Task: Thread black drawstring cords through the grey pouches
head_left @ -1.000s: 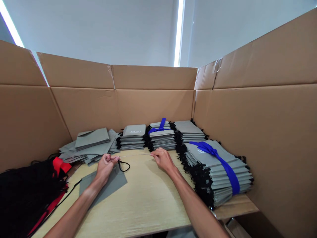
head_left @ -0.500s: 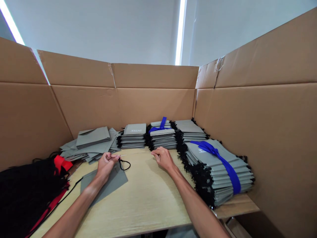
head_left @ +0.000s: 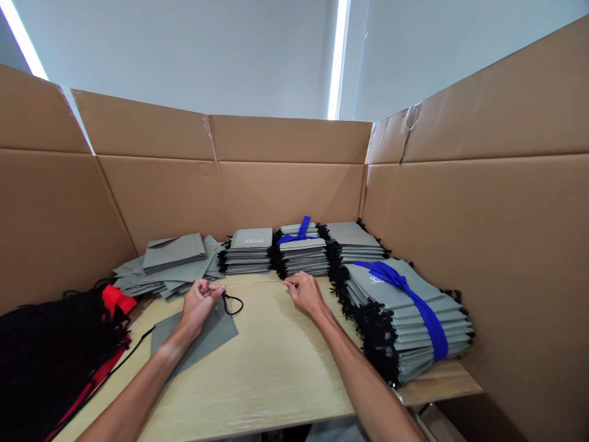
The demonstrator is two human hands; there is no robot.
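My left hand (head_left: 199,306) is closed in a pinch, and a black cord (head_left: 234,307) hangs in a small loop from its fingertips. A thin pale thread (head_left: 255,283) runs taut from there across to my right hand (head_left: 304,291), whose thumb and forefinger grip its other end. Whether a needle is on the thread is too fine to make out. Beneath my left hand and forearm lies a flat grey pouch (head_left: 218,334), partly covered by them. Both hands are raised slightly above the pale tabletop (head_left: 271,368).
Loose grey pouches (head_left: 175,255) are piled at the back left. Stacks of grey pouches with black cords (head_left: 251,252) line the back; a bundle tied with blue ribbon (head_left: 414,307) sits right. Black cords (head_left: 55,362) heap at left. Cardboard walls (head_left: 294,190) surround the table.
The hands hold nearly the same pose, with the thread still stretched between them. The view has shifted very slightly.
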